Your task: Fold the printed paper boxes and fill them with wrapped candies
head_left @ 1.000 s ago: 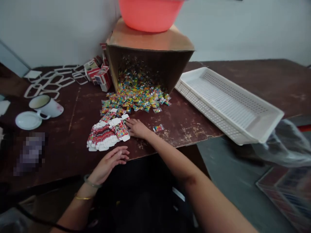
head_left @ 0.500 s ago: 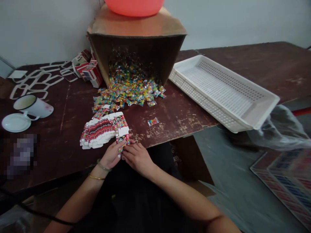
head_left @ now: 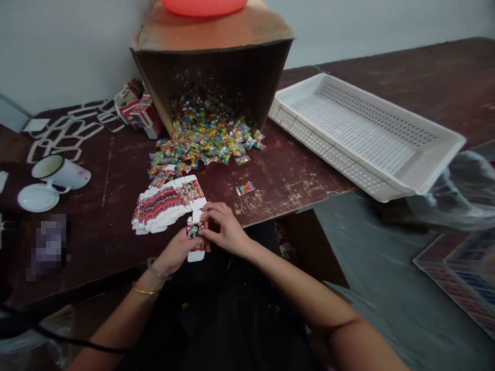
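Note:
Close to the table's front edge, both hands are on a small printed candy box (head_left: 196, 230) with white end flaps sticking out at top and bottom. My left hand (head_left: 178, 250) grips its lower left side. My right hand (head_left: 225, 230) pinches the upper right side, with fingers at the top flap. Just behind lies a fanned stack of flat red-and-white boxes (head_left: 164, 205). Past the stack, a heap of wrapped candies (head_left: 211, 141) spills out of a cardboard carton (head_left: 216, 36) lying on its side. One candy packet (head_left: 245, 189) lies alone to the right.
A white perforated tray (head_left: 367, 134) sits at the right, overhanging the table edge. An enamel mug (head_left: 69, 172) and its lid (head_left: 38, 198) are at the left, near white paper frames (head_left: 64, 135). A red basin (head_left: 204, 6) tops the carton. Below the table stands an open box (head_left: 317, 247).
My right hand has risen to the box's upper end, its fingers more spread. More of the box and its lower white flap now show. The view has shifted slightly.

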Motion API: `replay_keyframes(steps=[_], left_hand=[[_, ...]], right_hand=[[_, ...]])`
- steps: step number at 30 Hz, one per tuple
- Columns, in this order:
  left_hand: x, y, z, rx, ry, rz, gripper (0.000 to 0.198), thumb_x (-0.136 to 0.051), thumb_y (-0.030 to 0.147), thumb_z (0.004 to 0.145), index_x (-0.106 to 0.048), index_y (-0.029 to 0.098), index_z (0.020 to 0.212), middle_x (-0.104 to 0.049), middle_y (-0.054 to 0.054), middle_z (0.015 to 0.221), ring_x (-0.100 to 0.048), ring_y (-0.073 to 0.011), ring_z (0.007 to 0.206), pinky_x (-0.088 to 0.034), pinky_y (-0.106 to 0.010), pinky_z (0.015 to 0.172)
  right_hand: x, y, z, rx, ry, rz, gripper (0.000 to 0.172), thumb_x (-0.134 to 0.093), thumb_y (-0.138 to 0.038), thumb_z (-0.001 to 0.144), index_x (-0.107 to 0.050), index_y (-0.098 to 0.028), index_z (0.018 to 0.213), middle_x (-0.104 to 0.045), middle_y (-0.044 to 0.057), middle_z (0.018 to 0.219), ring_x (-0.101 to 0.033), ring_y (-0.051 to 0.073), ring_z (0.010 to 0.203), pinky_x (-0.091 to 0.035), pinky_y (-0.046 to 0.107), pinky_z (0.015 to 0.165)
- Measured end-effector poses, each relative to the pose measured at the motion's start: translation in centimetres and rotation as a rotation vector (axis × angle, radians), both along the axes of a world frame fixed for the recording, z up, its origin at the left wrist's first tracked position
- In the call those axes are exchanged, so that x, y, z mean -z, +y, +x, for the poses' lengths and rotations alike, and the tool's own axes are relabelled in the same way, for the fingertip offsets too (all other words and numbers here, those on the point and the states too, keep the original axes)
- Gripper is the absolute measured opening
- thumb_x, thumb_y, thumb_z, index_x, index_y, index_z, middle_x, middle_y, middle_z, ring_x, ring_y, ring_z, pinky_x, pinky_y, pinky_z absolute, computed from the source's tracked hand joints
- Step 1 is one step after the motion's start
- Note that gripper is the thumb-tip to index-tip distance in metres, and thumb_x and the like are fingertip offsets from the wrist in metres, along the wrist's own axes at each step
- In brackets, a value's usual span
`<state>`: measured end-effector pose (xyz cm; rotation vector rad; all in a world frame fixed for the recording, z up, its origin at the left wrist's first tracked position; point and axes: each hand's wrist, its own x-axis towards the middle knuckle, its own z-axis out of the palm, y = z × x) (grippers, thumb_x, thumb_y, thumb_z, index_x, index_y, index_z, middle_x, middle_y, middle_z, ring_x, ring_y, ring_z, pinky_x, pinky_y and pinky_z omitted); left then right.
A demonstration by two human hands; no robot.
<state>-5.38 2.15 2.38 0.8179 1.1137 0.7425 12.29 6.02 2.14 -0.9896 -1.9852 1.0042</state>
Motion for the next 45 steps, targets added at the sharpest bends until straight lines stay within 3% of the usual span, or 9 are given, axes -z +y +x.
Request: replay_keyframes(steps=[5,10,15,18,21,26,31,37,45], left_hand=[[0.3,0.1,1.3,0.022,-0.041,-0.036,0.019,-0.074,0.024,0.069,-0.063,0.014,0.081,-0.068,-0.001,0.067,-0.062,-0.0152,0.064,-0.049,-0.028,0.067],[0.3,0.5,1.7,0.067,-0.122,-0.195,0.023,-0.076,0.020,0.064,-0.061,0.014,0.080,-0.070,-0.003,0.070,-0.064,-0.0163,0.065,-0.050,-0.028,0.066],[0.5,0.4,0.8,0.005,-0.066,-0.144,0.025,-0.075,0.014,0.065,-0.062,0.016,0.086,-0.068,0.001,0.070,-0.064,-0.0143,0.064,-0.050,-0.026,0.066],[0.2,0.3,-0.1,0.201,-0.128,-0.175,0.023,-0.073,0.022,0.073,-0.065,0.015,0.093,-0.072,-0.004,0.082,-0.069,-0.0180,0.074,-0.053,-0.030,0.073],[0.3,-0.2,-0.3,0.450,-0.173,-0.263,0.028,-0.069,0.036,0.081,-0.067,0.012,0.095,-0.074,-0.011,0.084,-0.071,-0.0219,0.071,-0.053,-0.032,0.067],[1.0,-2.5,1.1,0.291,-0.101,-0.130,0.037,-0.064,0.049,0.084,-0.067,0.012,0.080,-0.069,-0.006,0.063,-0.065,-0.0169,0.057,-0.047,-0.026,0.058],[0.9,-3.2,0.5,0.574,-0.449,-0.333,0.056,-0.079,0.050,0.069,-0.066,0.013,0.109,-0.072,-0.013,0.091,-0.070,-0.0253,0.080,-0.051,-0.032,0.068],[2.2,-4.2,1.7,0.422,-0.137,-0.210,0.033,-0.082,0.042,0.066,-0.065,0.014,0.075,-0.065,-0.002,0.061,-0.059,-0.0147,0.054,-0.044,-0.024,0.053],[1.8,-4.2,0.2,0.650,-0.207,-0.187,0.039,-0.079,0.042,0.069,-0.072,0.017,0.098,-0.067,-0.003,0.079,-0.057,-0.0150,0.068,-0.045,-0.025,0.065]], right_hand=[[0.1,1.5,0.9,-0.070,-0.020,-0.081,0.020,-0.078,-0.029,0.075,-0.065,-0.019,0.086,-0.054,0.009,0.136,-0.044,0.026,0.129,-0.034,0.044,0.105],[-0.7,2.0,1.4,-0.216,-0.042,-0.102,0.019,-0.079,-0.021,0.072,-0.060,-0.018,0.068,-0.061,0.008,0.127,-0.050,0.024,0.122,-0.037,0.040,0.102],[-0.8,0.4,1.1,-0.131,-0.145,-0.042,0.009,-0.073,-0.020,0.078,-0.070,-0.021,0.086,-0.052,0.007,0.141,-0.041,0.027,0.131,-0.027,0.050,0.107],[-1.0,0.5,1.6,-0.169,-0.190,-0.091,0.007,-0.075,-0.026,0.078,-0.072,-0.020,0.079,-0.059,0.007,0.132,-0.046,0.028,0.127,-0.027,0.051,0.107],[-1.6,0.8,2.4,-0.346,-0.061,-0.206,0.010,-0.074,-0.024,0.079,-0.070,-0.017,0.073,-0.063,0.006,0.122,-0.060,0.021,0.109,-0.042,0.035,0.096],[-1.3,-0.4,3.0,-0.285,-0.013,-0.221,0.010,-0.073,-0.021,0.080,-0.069,-0.015,0.073,-0.062,0.007,0.116,-0.062,0.019,0.104,-0.046,0.031,0.090],[-0.8,-1.7,3.2,-0.478,0.045,-0.327,0.008,-0.075,-0.023,0.078,-0.072,-0.016,0.079,-0.065,0.006,0.112,-0.063,0.017,0.100,-0.047,0.028,0.089],[-0.8,-1.9,3.6,-0.465,-0.012,-0.240,0.007,-0.076,-0.024,0.078,-0.074,-0.018,0.077,-0.067,0.005,0.112,-0.063,0.017,0.099,-0.044,0.032,0.093],[-0.1,-3.3,3.3,-0.588,0.044,-0.381,0.005,-0.074,-0.024,0.079,-0.077,-0.022,0.083,-0.065,0.006,0.122,-0.054,0.020,0.122,-0.041,0.036,0.102]])
